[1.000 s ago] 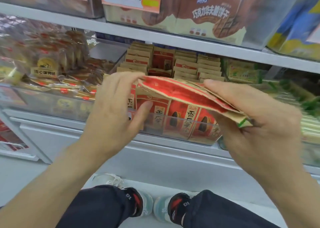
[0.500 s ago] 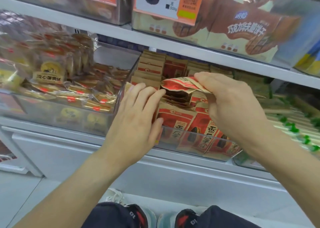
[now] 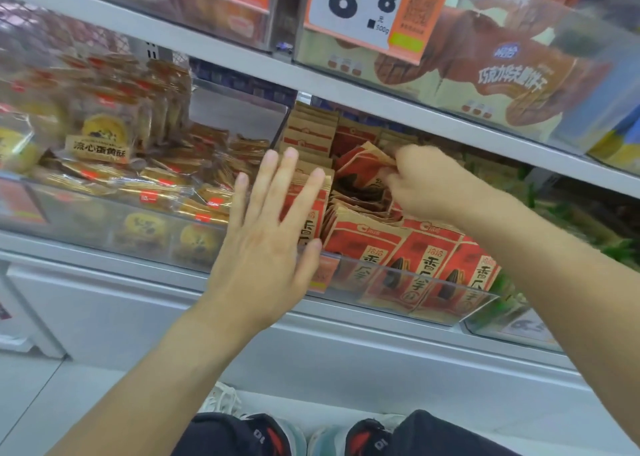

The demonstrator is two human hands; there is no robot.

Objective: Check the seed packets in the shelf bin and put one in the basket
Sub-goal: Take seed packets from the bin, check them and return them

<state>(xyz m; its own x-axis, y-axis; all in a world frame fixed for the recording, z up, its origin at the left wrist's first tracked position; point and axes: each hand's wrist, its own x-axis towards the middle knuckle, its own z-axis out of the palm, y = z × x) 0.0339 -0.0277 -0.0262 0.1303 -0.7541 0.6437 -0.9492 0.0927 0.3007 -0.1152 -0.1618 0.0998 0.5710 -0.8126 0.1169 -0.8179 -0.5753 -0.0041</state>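
A clear shelf bin [image 3: 398, 284] holds several red and tan seed packets [image 3: 367, 244] standing in rows. My right hand [image 3: 426, 182] reaches deep into the bin and pinches a red packet [image 3: 363, 168] lying tilted over the rows at the back. My left hand [image 3: 273, 227] is flat with fingers spread and straight, held against the left row of packets at the bin's front left corner. No basket is in view.
A neighbouring clear bin [image 3: 114, 220] of yellow pastry packs sits to the left. The upper shelf [image 3: 398, 95] hangs low over the bins, with a price tag [image 3: 363, 5] and brown biscuit packs [image 3: 502, 78]. Green packs [image 3: 568, 213] lie right. My shoes [image 3: 298, 435] are below.
My right hand carried the red packet from in front of the bin back into its rear. My left hand let go of the packet and spread flat against the left row.
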